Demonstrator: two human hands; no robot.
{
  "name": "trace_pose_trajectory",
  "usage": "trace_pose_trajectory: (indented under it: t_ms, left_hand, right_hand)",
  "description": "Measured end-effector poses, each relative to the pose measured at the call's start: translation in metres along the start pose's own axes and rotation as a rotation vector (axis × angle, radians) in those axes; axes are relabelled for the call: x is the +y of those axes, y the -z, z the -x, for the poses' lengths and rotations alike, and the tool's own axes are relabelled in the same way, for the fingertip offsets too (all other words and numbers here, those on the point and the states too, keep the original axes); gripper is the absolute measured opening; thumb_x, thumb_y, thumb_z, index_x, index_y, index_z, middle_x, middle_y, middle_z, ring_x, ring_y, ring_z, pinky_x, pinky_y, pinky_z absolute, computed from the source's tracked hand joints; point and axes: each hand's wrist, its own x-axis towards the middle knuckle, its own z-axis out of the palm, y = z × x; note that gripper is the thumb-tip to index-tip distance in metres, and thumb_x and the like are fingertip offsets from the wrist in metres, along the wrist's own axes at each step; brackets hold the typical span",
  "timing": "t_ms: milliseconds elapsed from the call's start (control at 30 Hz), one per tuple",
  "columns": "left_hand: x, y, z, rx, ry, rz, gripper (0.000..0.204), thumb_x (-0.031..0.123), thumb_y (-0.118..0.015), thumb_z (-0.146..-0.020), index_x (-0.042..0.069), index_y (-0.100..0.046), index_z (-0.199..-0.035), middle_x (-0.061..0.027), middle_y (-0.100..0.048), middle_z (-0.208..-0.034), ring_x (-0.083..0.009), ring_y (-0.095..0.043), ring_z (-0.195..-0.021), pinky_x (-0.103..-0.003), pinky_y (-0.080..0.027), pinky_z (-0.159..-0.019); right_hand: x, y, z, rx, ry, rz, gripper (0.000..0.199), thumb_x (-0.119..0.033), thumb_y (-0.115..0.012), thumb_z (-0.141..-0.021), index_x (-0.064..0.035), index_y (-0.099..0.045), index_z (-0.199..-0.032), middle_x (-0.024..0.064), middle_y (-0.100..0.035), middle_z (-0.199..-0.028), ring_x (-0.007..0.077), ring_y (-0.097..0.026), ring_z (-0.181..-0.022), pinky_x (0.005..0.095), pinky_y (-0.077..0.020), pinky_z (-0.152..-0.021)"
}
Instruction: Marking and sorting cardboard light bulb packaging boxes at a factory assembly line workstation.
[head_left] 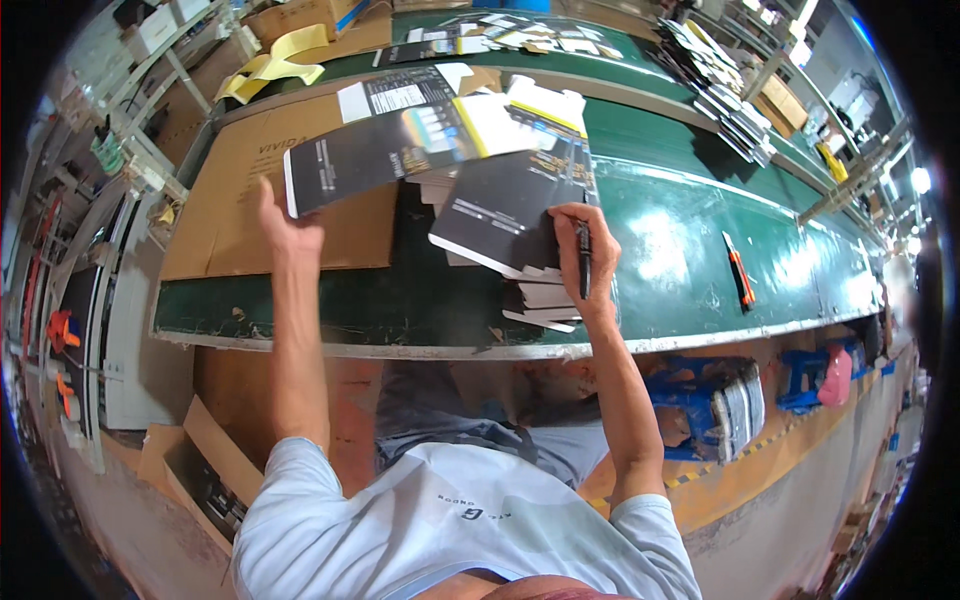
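Observation:
My left hand is at the near left corner of a flat black printed carton with a yellow and white end. Its fingers go out of sight beneath the carton, and the thumb sticks out at the left. The carton's far end is blurred and overlaps other cartons. In my right hand is a black marker pen, closed in the fingers. That hand rests on the right edge of a stack of flat black cartons lying on the green table.
A brown cardboard sheet lies at the left of the green table. An orange utility knife lies to the right. More flat cartons are piled at the back right. Yellow sheets lie at the back left. Blue stools stand below.

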Motion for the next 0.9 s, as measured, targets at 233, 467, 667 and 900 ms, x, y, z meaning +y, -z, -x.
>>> trace_pose_trajectory:
  t_ms: [233, 467, 667, 900]
  left_hand:
    - [-0.073, 0.027, -0.006, -0.157, 0.059, -0.044, 0.039, 0.031, -0.068, -0.097, 0.013, -0.054, -0.128, -0.0075, -0.056, -0.124, -0.0231, -0.053, -0.111, -0.051, -0.041, -0.104]
    - [-0.014, 0.016, -0.118, -0.010, -0.081, -0.044, 0.022, 0.015, -0.065, -0.095, 0.004, -0.062, -0.114, -0.0113, -0.069, -0.113, -0.0263, -0.067, -0.101, -0.048, -0.058, -0.092]
    - [-0.030, 0.044, -0.109, 0.013, -0.113, 0.006, 0.036, 0.016, -0.064, -0.094, 0.000, -0.059, -0.126, -0.0136, -0.068, -0.121, -0.0302, -0.069, -0.104, -0.045, -0.058, -0.091]
    - [-0.025, 0.070, -0.136, -0.064, -0.111, -0.192, 0.053, -0.010, -0.059, -0.082, 0.005, -0.050, -0.131, -0.0144, -0.063, -0.120, -0.0305, -0.069, -0.103, -0.044, -0.064, -0.081]
  right_hand:
    - [-0.014, -0.001, 0.000, -0.028, -0.116, 0.034, 0.005, -0.003, -0.063, -0.096, -0.0019, -0.066, -0.100, 0.0092, -0.073, -0.090, 0.0124, -0.064, -0.078, 0.0258, -0.0509, -0.074]
    - [-0.012, -0.008, 0.001, -0.050, -0.082, 0.087, 0.006, -0.006, -0.064, -0.097, -0.0021, -0.065, -0.101, 0.0075, -0.074, -0.093, 0.0099, -0.064, -0.078, 0.0254, -0.0507, -0.072]
    - [-0.001, -0.007, 0.004, 0.009, -0.094, 0.065, 0.006, -0.007, -0.065, -0.096, -0.0027, -0.065, -0.101, 0.0077, -0.075, -0.094, 0.0102, -0.065, -0.080, 0.0252, -0.0514, -0.074]
    - [0.005, -0.008, 0.005, 0.004, -0.133, 0.034, 0.009, -0.010, -0.065, -0.098, -0.0029, -0.064, -0.102, 0.0090, -0.075, -0.095, 0.0129, -0.068, -0.085, 0.0263, -0.0521, -0.079]
